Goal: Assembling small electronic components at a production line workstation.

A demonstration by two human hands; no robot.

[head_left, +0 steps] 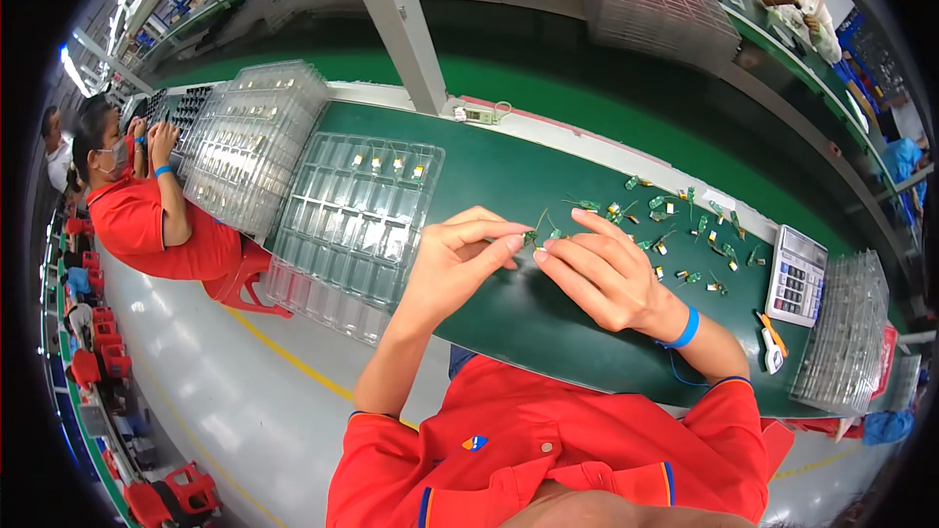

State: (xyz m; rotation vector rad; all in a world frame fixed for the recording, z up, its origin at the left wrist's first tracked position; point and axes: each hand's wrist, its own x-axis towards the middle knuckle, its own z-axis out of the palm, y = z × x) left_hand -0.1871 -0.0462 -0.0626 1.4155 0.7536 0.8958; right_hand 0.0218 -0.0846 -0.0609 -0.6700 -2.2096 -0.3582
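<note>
Over the green bench, my left hand [460,264] pinches a small green circuit board [530,237] between thumb and forefinger, and a thin wire sticks up from it. Close beside it, the fingertips of my right hand [611,279] are drawn together at the board's near side; what they grip is too small to make out. A blue band circles my right wrist. More small boards with wires and pale parts [614,211] lie scattered beyond and to the right of my right hand. Left of my left hand is a clear compartment tray [357,225], with several small parts in its far row.
Stacked clear trays [259,127] rise at the left, beside a co-worker in red [161,205]. A calculator [797,276], an orange-and-white tool [773,347] and another tray stack [846,332] stand right. A white post [396,24] rises behind the bench's raised far edge.
</note>
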